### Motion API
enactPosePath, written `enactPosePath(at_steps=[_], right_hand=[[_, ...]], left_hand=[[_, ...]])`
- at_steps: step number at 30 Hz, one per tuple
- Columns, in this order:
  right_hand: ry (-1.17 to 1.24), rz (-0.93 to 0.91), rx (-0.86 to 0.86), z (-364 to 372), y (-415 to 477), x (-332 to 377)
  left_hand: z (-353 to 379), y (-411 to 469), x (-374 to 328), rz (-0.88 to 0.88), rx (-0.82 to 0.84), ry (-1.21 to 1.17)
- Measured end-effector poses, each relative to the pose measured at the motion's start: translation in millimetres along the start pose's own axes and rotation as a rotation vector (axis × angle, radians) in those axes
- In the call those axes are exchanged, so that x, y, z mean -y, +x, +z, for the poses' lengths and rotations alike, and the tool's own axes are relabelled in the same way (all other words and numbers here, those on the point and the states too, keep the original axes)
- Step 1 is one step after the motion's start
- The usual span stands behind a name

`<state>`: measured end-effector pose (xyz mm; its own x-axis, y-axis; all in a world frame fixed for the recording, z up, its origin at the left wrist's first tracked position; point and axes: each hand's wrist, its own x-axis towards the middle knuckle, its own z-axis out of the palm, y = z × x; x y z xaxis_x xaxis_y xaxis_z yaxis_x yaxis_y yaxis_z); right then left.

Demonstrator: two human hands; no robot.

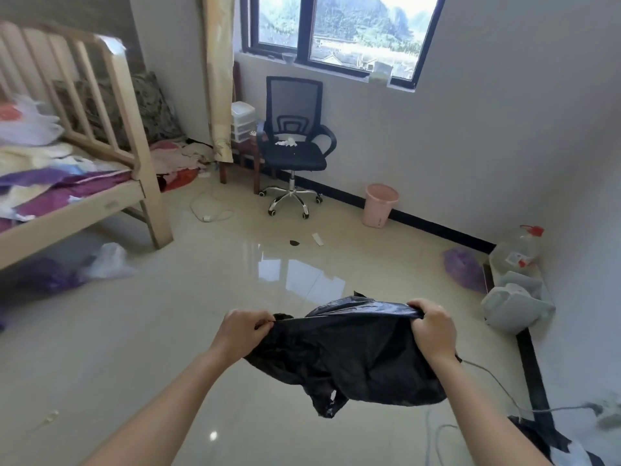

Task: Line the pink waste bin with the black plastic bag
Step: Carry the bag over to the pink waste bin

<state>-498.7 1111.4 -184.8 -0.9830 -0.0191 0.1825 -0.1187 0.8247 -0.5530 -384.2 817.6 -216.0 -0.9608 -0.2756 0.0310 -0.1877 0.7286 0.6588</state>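
Bag: my two hands hold the black plastic bag [349, 358] up in the air in front of me, over the shiny floor [168, 331]. Its top edge is stretched between my hands and the rest hangs down, all crumpled. I cannot see anything inside it.
Left hand: my left hand [243, 332] pinches the left end of the bag's top edge. My fingers [260, 322] are closed tight on the plastic.
Right hand: my right hand [433, 326] grips the right end of the top edge. Those fingers are curled shut around a bunch of the bag too.
Bin: the pink waste bin [379, 206] stands upright on the floor by the far wall, under the window [336, 25]. It is well away from me and the bag. Its top is open, with no bag in it. I cannot see down to its bottom.
Chair: a black office chair [295, 142] stands just left of the bin. Something small and white lies on its seat.
Drawers: a little white drawer box [242, 121] sits behind the chair. I cannot tell what is in it.
Jug: a big clear jug [517, 250] with a red cap stands by the right wall.
Bed: a wooden bed [77, 183] on my left is piled with clothes.
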Motion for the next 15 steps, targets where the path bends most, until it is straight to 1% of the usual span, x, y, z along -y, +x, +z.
enactPosePath(at_steps=[2, 3, 5, 7, 9, 11, 15], right_hand=[[-0.014, -0.004, 0.046, 12, 38, 8], [-0.01, -0.016, 0.077, 14, 42, 15], [0.001, -0.057, 0.137, 39, 115, 18], [0.0, -0.062, 0.14, 41, 126, 34], [0.0, -0.091, 0.198, 56, 151, 41], [-0.008, -0.104, 0.233, 78, 189, 46], [-0.027, -0.125, 0.206, 113, 265, 72]], left_hand=[[-6, 32, -4, -0.031, -0.042, 0.017], [-11, 37, -6, -0.038, -0.055, 0.021], [-8, 103, -6, -0.095, -0.128, 0.01], [-18, 111, -9, -0.12, -0.174, 0.015], [-18, 137, -3, -0.145, -0.203, 0.007], [-17, 174, 6, -0.173, -0.213, 0.0], [-20, 261, 27, -0.169, -0.2, -0.037]])
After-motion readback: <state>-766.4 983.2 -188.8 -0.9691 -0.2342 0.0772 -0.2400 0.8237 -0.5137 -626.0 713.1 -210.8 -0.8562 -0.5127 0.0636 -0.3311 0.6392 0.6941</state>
